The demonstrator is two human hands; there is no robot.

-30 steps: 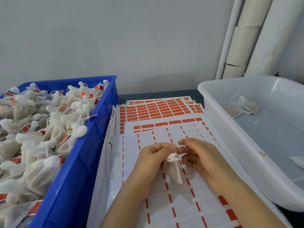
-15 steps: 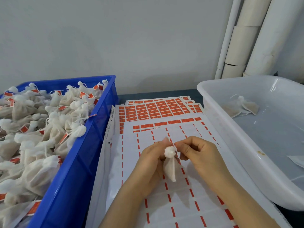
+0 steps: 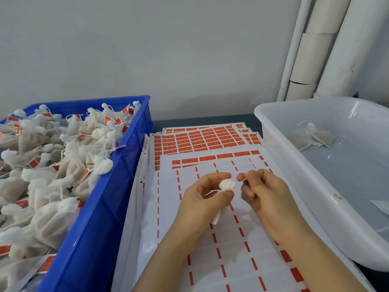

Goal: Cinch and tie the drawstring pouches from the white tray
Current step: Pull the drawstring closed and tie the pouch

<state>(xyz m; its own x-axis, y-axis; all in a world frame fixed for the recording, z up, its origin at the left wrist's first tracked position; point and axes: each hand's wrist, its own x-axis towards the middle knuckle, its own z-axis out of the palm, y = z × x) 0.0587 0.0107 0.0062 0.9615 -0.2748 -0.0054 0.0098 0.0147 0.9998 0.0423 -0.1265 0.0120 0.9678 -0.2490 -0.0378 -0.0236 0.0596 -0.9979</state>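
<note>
Hands: the left hand (image 3: 202, 200) and the right hand (image 3: 268, 197) are raised side by side over the label sheets, with a narrow gap between them.
Left hand: thumb and curled fingers clamp the neck of a small white mesh drawstring pouch (image 3: 227, 184). Its gathered top puffs out above the fingers and its body hangs below the palm.
Right hand: thumb and forefinger pinch one end of the thin white drawstring (image 3: 211, 193). The other end sticks out leftward across the left palm.
Below: white backing sheets (image 3: 231, 260) striped with red-orange dashes lie on fuller sheets of red-orange labels (image 3: 200, 140).
Right: a translucent white plastic tray (image 3: 273, 133) has a few flat pouches (image 3: 315, 137) at its far end.
Left: a blue plastic crate (image 3: 99, 218) is heaped with tied pouches (image 3: 63, 165) bearing red-orange tags.
Counter: the dark counter (image 3: 202, 121) shows behind the sheets.
</note>
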